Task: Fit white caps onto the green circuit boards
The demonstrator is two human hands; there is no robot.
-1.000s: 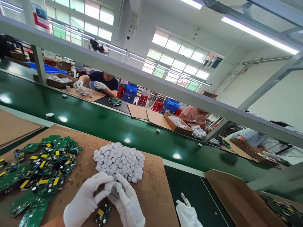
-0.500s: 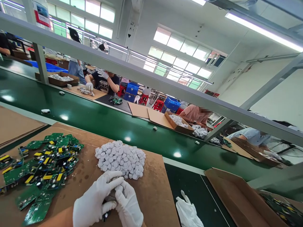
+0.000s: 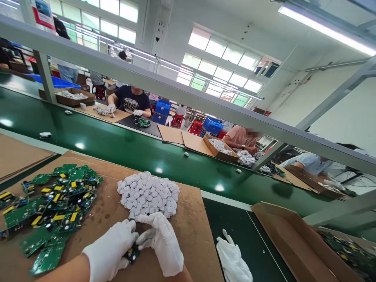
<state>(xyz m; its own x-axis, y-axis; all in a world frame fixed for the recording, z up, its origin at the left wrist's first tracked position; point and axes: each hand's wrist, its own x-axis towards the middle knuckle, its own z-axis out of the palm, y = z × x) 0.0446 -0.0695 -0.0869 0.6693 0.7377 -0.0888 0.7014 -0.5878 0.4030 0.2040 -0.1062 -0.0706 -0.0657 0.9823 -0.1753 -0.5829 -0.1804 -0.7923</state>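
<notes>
1. Taking the wearer's hands as the centre of the dial, the left hand [image 3: 114,246], in a white glove, has its fingers curled over a small dark circuit piece [image 3: 133,254]; whether it grips that piece I cannot tell.
2. The right hand [image 3: 161,243], also gloved, is half open at 3 o'clock from the left, its thumb and fingers apart with a gap between them; nothing shows in its grasp.
3. Just past the fingertips, toward 12 to 1 o'clock, a heap of white pieces [image 3: 149,194] sits on a cardboard sheet [image 3: 194,231].
4. Toward 10 o'clock spreads a pile of green circuit boards [image 3: 58,211] with yellow components; any print on them is too small to read.
5. At 3 o'clock, a loose white glove [image 3: 233,260] lies on a dark surface [image 3: 243,231], and beyond it stands an open cardboard tray [image 3: 284,239].
6. A green belt [image 3: 123,150] runs across beyond the sheet, carrying white pieces spaced well apart.
7. Near 12 o'clock, across the belt, a seated co-worker wears a dark T-shirt [image 3: 131,102] with pale lettering, not legible.
8. High at 11 o'clock, a red-and-white label [image 3: 44,17] bears a bluish picture; its wording cannot be read.
</notes>
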